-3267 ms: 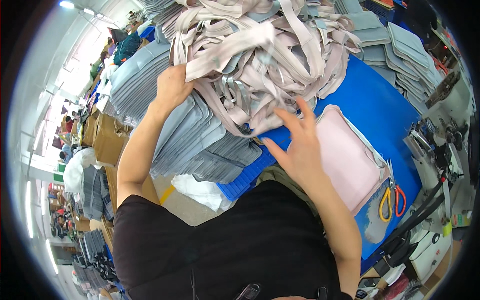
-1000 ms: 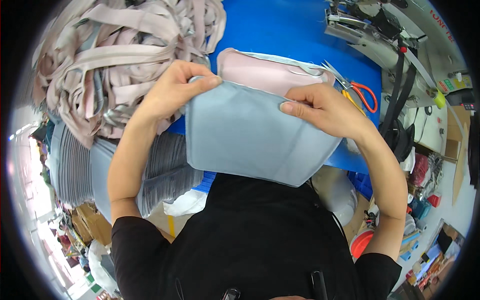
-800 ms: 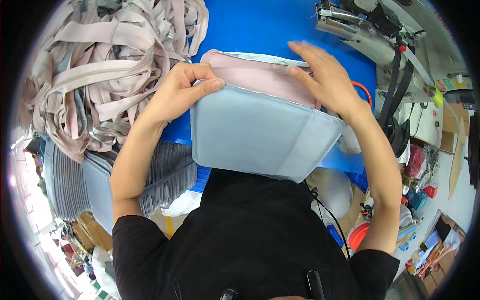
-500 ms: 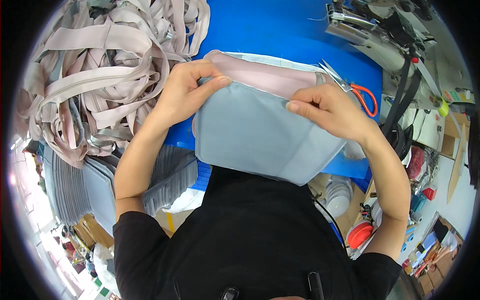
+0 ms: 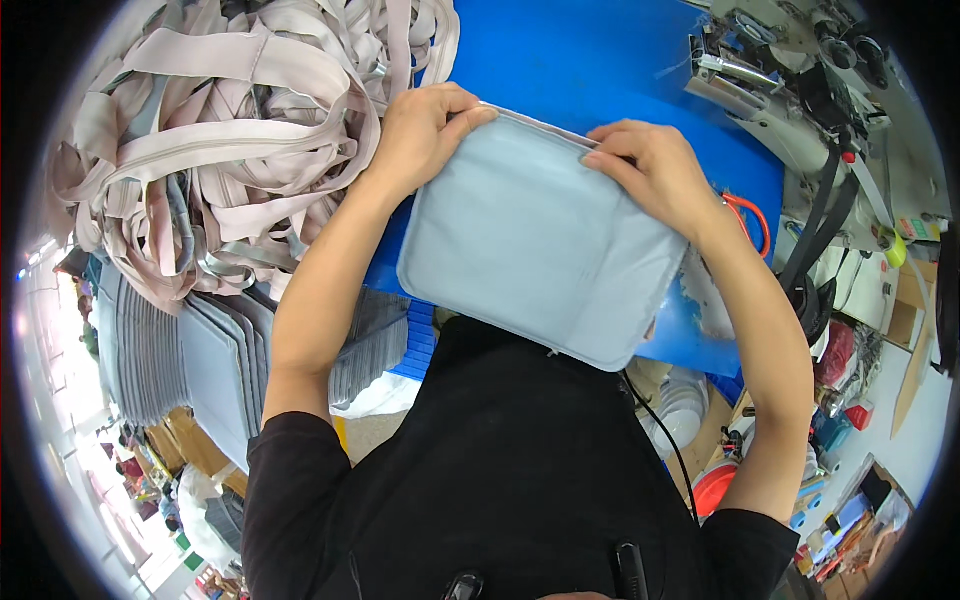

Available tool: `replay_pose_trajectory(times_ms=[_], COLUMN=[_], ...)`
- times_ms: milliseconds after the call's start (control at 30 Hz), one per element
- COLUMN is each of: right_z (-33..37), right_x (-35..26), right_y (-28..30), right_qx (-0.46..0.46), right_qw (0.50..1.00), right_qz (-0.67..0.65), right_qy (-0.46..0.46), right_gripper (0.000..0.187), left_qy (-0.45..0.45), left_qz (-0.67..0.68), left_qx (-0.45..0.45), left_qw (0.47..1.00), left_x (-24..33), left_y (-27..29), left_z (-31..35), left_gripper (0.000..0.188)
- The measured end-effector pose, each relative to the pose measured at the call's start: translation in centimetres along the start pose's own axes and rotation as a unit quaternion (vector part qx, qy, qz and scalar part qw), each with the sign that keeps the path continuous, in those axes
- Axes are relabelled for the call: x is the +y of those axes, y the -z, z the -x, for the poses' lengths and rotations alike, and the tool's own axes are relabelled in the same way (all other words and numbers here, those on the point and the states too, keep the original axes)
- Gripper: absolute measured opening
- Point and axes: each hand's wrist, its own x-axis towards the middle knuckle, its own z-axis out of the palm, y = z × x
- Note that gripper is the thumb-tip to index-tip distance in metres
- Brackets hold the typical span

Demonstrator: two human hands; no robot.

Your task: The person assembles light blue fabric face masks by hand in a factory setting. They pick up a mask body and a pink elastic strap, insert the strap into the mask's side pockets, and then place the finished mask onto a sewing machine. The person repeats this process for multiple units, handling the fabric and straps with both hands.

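Observation:
A grey-blue fabric panel [image 5: 530, 240] with rounded corners spans the space between my hands, its lower edge near my black apron. A thin strip of pinkish fabric [image 5: 545, 127] shows along its far edge. My left hand [image 5: 428, 135] pinches the far left corner between thumb and fingers. Toward the far right corner, my right hand [image 5: 655, 175] grips the same edge, thumb on the near face and fingers behind. Beside my right wrist lie scissors with orange-red handles [image 5: 752, 222]; their blades are hidden.
A big tangle of pale pink zipper tape [image 5: 230, 140] heaps up at the left of the blue tabletop [image 5: 570, 55]. Below it stand stacked grey panels [image 5: 140, 345]. A sewing machine [image 5: 790, 120] occupies the far right, with dark straps hanging from it.
The broad pink face beyond the grey panel has gone out of sight, leaving a thin strip. Both hands have moved slightly away from me, bringing the panel's far edge up.

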Motion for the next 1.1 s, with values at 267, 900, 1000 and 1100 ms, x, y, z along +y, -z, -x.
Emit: replay_pose_trajectory(times_ms=[267, 900, 1000, 1100], right_z=[6.5, 11.5, 11.6, 11.6], right_x=[-3.8, -5.1, -5.2, -5.1], right_y=[4.3, 7.2, 7.1, 7.2], right_qx=[0.04, 0.088, 0.1, 0.104], right_qw=[0.998, 0.995, 0.993, 0.992], right_qz=[-0.038, -0.053, -0.06, -0.072], right_qy=[0.011, -0.009, -0.006, -0.004], right_gripper=[0.013, 0.032, 0.035, 0.036], left_qy=[-0.054, -0.455, -0.457, -0.455], left_qz=[0.107, -0.071, -0.074, -0.07], left_qx=[-0.072, 0.02, 0.023, 0.033], left_qw=[0.99, 0.888, 0.886, 0.887], left_x=[7.1, 11.2, 11.6, 12.0], left_y=[4.8, 5.1, 5.2, 5.2], left_z=[3.5, 4.2, 4.3, 4.3], left_gripper=[0.011, 0.018, 0.018, 0.02])
